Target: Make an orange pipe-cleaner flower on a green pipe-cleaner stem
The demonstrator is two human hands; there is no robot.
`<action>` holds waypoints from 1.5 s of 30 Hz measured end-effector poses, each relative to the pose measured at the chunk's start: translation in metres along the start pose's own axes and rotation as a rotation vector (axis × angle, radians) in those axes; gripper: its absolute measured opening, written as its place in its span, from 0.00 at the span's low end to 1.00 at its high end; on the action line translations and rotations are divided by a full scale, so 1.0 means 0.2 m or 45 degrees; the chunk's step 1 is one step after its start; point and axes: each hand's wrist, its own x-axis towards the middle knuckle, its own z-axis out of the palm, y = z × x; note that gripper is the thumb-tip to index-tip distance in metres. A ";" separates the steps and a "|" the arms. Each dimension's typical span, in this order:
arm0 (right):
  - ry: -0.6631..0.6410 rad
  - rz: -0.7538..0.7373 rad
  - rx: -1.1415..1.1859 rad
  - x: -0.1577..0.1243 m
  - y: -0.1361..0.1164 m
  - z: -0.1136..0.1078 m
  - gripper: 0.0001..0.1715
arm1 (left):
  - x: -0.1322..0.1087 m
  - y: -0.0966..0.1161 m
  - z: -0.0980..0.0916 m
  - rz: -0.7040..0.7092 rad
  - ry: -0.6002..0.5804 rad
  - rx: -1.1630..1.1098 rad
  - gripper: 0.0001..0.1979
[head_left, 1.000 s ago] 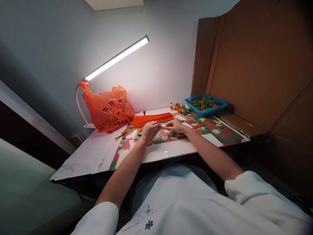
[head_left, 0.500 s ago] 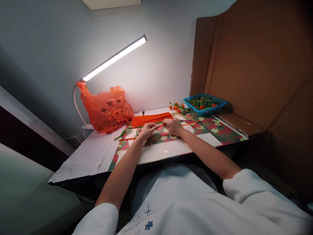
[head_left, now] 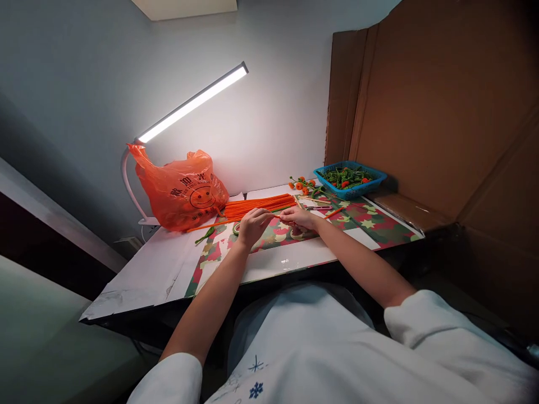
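Note:
Between my two hands runs an orange pipe cleaner; one end sticks out past my right hand and the other reaches left towards the plastic bag. My left hand pinches it with closed fingers. A short way to the right, my right hand also grips it between thumb and fingers. Just behind the hands lies a bundle of orange pipe cleaners. A roll of green tape is partly hidden beside my left hand, and a bent green pipe cleaner rests farther left.
An orange plastic bag stands at the back left under a lit lamp. At the back right are orange flowers and a blue basket holding green and orange pieces. Cardboard walls the right side of the table.
My left hand has turned and lifted slightly, and the left end of the pipe cleaner has swung up and away towards the bag. My right hand still pinches it. The view has shifted slightly.

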 end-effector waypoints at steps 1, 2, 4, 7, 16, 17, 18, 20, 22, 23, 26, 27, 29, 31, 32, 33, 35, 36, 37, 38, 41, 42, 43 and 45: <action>-0.022 0.004 0.039 -0.01 -0.01 0.00 0.17 | 0.00 0.00 0.00 0.006 -0.002 0.023 0.12; -0.039 0.012 0.066 -0.01 -0.01 0.00 0.16 | 0.00 0.00 0.00 0.006 -0.008 0.046 0.12; -0.053 0.041 0.097 -0.01 -0.02 0.00 0.16 | 0.00 0.01 0.00 -0.010 -0.033 0.090 0.14; -0.039 0.070 0.107 -0.01 -0.02 0.00 0.15 | 0.00 0.02 0.00 -0.045 -0.089 0.150 0.15; -0.036 0.055 -0.008 -0.03 -0.03 0.01 0.17 | 0.00 0.02 0.00 -0.066 -0.138 0.167 0.15; -0.016 0.032 -0.038 -0.03 -0.02 0.01 0.18 | 0.00 0.02 0.00 -0.081 -0.141 0.163 0.15; 0.010 -0.002 -0.077 -0.02 -0.02 0.01 0.18 | 0.00 0.02 0.00 -0.095 -0.146 0.161 0.15; 0.067 -0.086 -0.190 -0.02 0.00 0.01 0.18 | 0.00 0.02 0.00 -0.119 -0.158 0.161 0.14; 0.148 -0.181 -0.360 -0.01 0.01 0.01 0.16 | 0.00 0.01 0.01 -0.147 -0.174 0.152 0.14; 0.192 -0.226 -0.464 0.00 0.02 0.01 0.14 | 0.00 0.01 0.01 -0.166 -0.182 0.143 0.13; 0.303 -0.340 -0.791 0.01 0.03 0.02 0.09 | 0.00 0.01 0.01 -0.231 -0.209 0.095 0.12; 0.327 -0.381 -0.881 0.01 0.03 0.02 0.09 | 0.00 0.01 0.01 -0.253 -0.221 0.074 0.12; 0.378 -0.459 -1.011 0.01 0.04 0.03 0.09 | 0.00 0.01 0.02 -0.301 -0.247 0.025 0.11; 0.437 -0.506 -1.083 0.00 0.03 0.03 0.09 | 0.00 0.01 0.02 -0.359 -0.258 -0.023 0.10; 0.458 -0.510 -1.105 0.00 0.03 0.04 0.10 | 0.00 0.01 0.03 -0.390 -0.255 -0.046 0.09; 0.467 -0.502 -1.118 0.00 0.03 0.04 0.10 | 0.00 0.01 0.03 -0.416 -0.248 -0.068 0.09; 0.451 -0.457 -1.119 0.00 0.03 0.04 0.10 | 0.00 0.01 0.03 -0.445 -0.217 -0.097 0.08; 0.433 -0.424 -1.107 0.00 0.03 0.04 0.10 | -0.01 0.02 0.04 -0.447 -0.198 -0.100 0.08; 0.414 -0.391 -1.089 0.00 0.03 0.04 0.09 | -0.01 0.02 0.04 -0.442 -0.180 -0.094 0.08; 0.398 -0.363 -1.066 0.00 0.03 0.03 0.09 | -0.01 0.02 0.04 -0.433 -0.167 -0.080 0.08; 0.374 -0.327 -0.978 0.00 0.03 0.02 0.10 | -0.02 0.03 0.04 -0.408 -0.141 -0.026 0.06; 0.374 -0.323 -0.952 0.00 0.03 0.02 0.10 | -0.02 0.03 0.04 -0.402 -0.134 -0.012 0.06; 0.373 -0.321 -0.931 0.00 0.03 0.02 0.10 | -0.02 0.03 0.03 -0.398 -0.126 0.000 0.06; 0.374 -0.320 -0.907 0.00 0.02 0.02 0.10 | -0.01 0.04 0.03 -0.404 -0.105 0.009 0.06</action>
